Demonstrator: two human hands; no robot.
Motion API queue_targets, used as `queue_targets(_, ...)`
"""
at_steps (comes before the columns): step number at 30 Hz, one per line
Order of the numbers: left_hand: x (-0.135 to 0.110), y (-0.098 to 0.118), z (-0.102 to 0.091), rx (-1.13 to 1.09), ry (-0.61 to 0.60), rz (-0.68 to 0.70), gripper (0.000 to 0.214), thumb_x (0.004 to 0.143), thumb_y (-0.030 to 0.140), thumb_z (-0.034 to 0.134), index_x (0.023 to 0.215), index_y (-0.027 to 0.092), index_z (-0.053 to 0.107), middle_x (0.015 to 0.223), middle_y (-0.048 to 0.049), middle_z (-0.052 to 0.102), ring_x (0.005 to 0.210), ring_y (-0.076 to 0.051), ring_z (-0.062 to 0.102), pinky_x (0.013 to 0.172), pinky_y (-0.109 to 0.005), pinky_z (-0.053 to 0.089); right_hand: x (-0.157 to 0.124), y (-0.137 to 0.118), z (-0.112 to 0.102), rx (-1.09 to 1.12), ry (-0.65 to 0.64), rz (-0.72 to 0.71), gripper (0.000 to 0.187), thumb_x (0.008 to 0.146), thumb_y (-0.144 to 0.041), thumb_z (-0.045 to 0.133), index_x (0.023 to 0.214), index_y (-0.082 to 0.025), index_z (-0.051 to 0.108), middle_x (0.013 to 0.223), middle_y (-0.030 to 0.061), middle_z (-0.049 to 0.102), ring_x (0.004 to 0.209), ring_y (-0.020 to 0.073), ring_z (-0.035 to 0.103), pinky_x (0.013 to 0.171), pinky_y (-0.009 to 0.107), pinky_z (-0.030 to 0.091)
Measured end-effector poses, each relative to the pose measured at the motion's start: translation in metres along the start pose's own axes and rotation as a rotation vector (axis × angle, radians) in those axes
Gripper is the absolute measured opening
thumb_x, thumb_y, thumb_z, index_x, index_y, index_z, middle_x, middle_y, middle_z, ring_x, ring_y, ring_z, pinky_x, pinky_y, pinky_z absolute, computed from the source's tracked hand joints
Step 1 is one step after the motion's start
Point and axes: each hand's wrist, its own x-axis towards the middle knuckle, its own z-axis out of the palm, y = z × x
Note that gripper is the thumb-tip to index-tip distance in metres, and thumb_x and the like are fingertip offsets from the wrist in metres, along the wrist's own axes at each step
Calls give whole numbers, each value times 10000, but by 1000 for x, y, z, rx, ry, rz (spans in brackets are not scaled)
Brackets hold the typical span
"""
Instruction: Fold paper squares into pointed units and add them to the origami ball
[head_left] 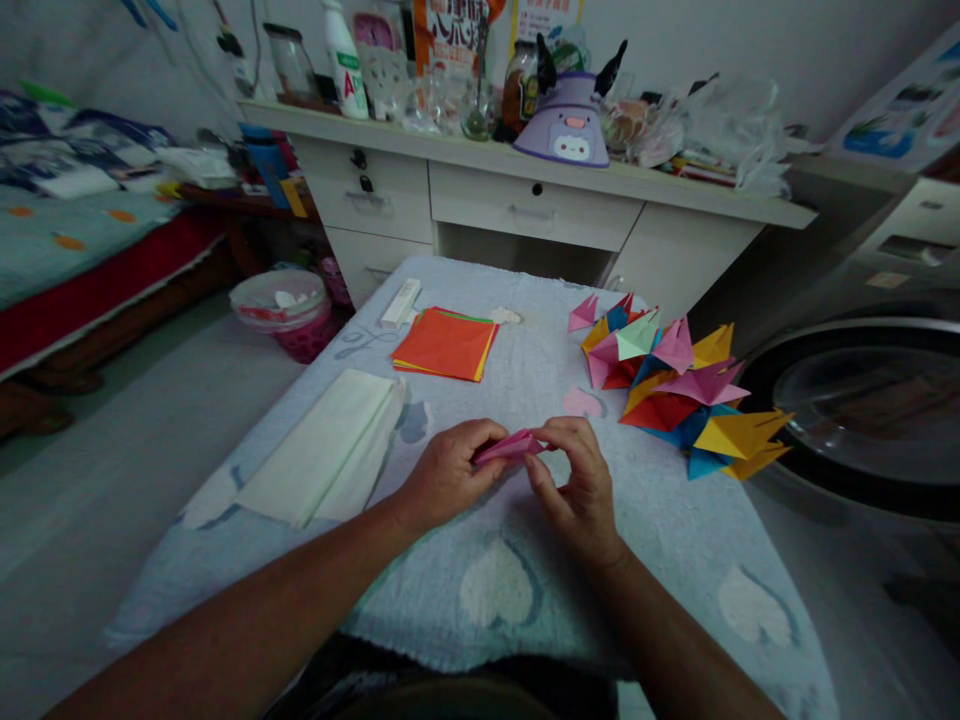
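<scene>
A folded pink paper piece (pixel 512 446) is pinched between both my hands above the towel-covered table (pixel 525 590). My left hand (pixel 448 472) grips its left end with curled fingers. My right hand (pixel 577 482) pinches its right end between thumb and fingers. A stack of square coloured sheets (pixel 445 344), orange on top, lies farther back. To the right sits a pile of folded pointed paper units (pixel 679 390) in pink, yellow, blue and red. A small pink folded piece (pixel 583 402) lies just beyond my right hand.
A folded white cloth (pixel 330 447) lies at the table's left, a white tube (pixel 400 303) near the paper stack. Behind stands a cluttered desk with drawers (pixel 525 205). A pink bin (pixel 289 312) is on the floor, a bed (pixel 82 250) left, a washing machine drum (pixel 862 400) right.
</scene>
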Motion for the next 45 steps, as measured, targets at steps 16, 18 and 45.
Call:
queue_targets(16, -6, -9, 6, 15, 91, 169, 329, 863, 164, 601, 1142, 242, 446, 941, -3, 667, 805, -121, 656, 715, -234, 490, 3, -3, -1, -44, -43, 0, 214, 881, -175, 604, 1087, -231, 602, 881, 25, 601, 858, 200, 551, 767, 372, 439)
queue_targets(18, -6, -10, 6, 99, 80, 231, 299, 877, 170, 592, 1139, 237, 463, 959, -15, 674, 834, -134, 658, 727, -246, 497, 3, -2, 0, -45, -50, 20, 252, 881, -190, 609, 1130, -234, 601, 898, 29, 597, 874, 205, 548, 779, 379, 439)
queue_targets(45, -5, -11, 8, 146, 53, 262, 257, 908, 233, 551, 1093, 227, 372, 736, 47, 581, 569, -101, 546, 550, -195, 390, 1, -4, -1, 31, -52, -23, 187, 879, -136, 586, 1026, -250, 570, 915, 17, 559, 891, 194, 526, 798, 384, 419)
